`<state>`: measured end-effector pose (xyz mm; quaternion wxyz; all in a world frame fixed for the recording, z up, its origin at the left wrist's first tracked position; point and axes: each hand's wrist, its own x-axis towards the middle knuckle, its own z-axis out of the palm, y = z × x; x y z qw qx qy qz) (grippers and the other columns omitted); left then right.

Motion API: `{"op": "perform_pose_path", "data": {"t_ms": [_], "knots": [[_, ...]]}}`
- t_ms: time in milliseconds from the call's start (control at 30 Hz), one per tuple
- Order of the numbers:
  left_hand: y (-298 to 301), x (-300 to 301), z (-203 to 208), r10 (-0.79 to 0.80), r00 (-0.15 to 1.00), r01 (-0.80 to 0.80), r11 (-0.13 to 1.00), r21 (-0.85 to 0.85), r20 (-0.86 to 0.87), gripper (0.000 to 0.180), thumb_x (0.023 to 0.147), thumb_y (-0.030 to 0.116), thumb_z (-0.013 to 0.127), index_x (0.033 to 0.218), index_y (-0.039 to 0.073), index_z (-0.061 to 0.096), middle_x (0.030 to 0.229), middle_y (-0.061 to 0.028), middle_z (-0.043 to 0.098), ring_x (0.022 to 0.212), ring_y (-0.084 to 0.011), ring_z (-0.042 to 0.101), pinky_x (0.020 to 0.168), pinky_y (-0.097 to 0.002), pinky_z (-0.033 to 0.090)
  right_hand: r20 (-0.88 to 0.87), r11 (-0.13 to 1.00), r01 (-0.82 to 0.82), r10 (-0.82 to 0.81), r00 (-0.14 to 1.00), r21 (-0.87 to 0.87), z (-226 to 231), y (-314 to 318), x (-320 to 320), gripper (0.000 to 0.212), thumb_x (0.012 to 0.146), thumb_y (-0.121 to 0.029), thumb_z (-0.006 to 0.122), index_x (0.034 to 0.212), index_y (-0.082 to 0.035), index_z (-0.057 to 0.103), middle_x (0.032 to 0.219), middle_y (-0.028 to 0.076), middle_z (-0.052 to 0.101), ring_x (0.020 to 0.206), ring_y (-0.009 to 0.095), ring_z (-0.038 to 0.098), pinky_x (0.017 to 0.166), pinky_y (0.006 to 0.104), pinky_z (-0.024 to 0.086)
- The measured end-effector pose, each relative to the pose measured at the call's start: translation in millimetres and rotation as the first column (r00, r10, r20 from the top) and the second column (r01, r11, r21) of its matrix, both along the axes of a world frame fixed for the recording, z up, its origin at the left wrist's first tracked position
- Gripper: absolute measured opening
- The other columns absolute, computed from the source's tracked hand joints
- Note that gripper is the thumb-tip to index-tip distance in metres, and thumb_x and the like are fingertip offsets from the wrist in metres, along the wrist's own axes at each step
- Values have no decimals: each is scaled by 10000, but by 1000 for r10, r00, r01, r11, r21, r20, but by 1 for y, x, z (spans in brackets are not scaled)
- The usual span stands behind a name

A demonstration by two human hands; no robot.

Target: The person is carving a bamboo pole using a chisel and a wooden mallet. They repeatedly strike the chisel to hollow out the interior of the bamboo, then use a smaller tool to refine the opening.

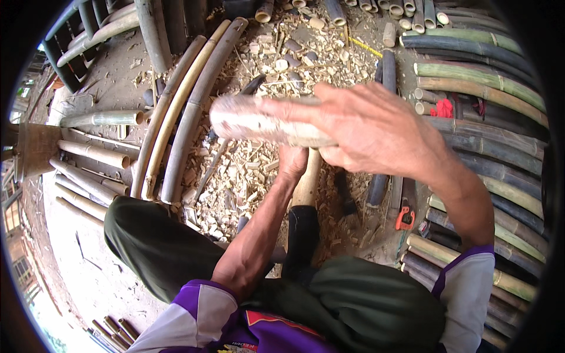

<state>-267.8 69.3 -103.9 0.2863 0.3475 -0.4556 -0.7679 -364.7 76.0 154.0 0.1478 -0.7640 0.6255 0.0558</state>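
Observation:
My right hand (376,126) grips a thick, rounded wooden club (241,119), pale and smeared by motion, with one finger stretched along it. Below that club is my left hand (292,162); its fingers are hidden, so what it holds does not show. A pale bamboo pole (306,185) runs beneath my left hand toward my lap, between my legs. From behind the club a dark, narrow piece (253,85) sticks out at a slant; its kind is unclear.
Bamboo chips (247,170) cover the ground. Long bamboo poles (191,117) lie at left, and several stacked poles (482,79) line the right side. A saw with an orange handle (405,218) lies at right. Near the far side is a yellow strip (362,45).

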Motion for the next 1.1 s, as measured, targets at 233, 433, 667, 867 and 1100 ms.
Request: {"op": "perform_pose_path", "data": {"t_ms": [233,433,667,867,1100], "knots": [[1,-2,20,-39,999,39,999,-31,0,526,966,406,562,1313,12,541,1221,-168,617,1169,-259,549,991,-415,460,119,974,119,-144,982,193,-1,6,-9,892,751,-96,726,1549,-254,361,922,180,638,833,345,672,783,448,571],[-46,-21,42,412,895,-369,899,235,-169,323,970,211,607,1178,-35,575,1091,-134,655,937,-193,641,802,-347,554,274,959,265,-283,919,103,21,6,-11,933,729,15,660,1566,-246,340,1263,136,609,1116,290,626,994,399,502],[-49,-28,32,462,851,-315,830,460,-252,256,959,187,674,1121,6,593,972,-61,677,841,-161,636,734,-323,538,489,938,337,-257,833,-81,21,16,-21,905,720,91,649,1548,-115,352,1573,84,412,1421,272,431,1182,383,350],[-36,-28,33,321,875,-193,918,347,-362,218,967,203,671,1091,28,632,953,-42,667,810,-128,594,704,-293,489,352,941,336,-305,885,-29,3,12,-13,967,735,43,694,1567,-279,319,1290,121,588,1099,259,644,999,371,528],[-24,-24,34,48,984,-28,992,121,-171,439,937,254,633,1267,-4,501,1196,-139,590,1096,-221,584,932,-382,527,30,983,177,-175,984,-49,1,15,-9,953,762,-99,711,1571,-379,290,875,92,542,700,282,617,682,427,551]]}}
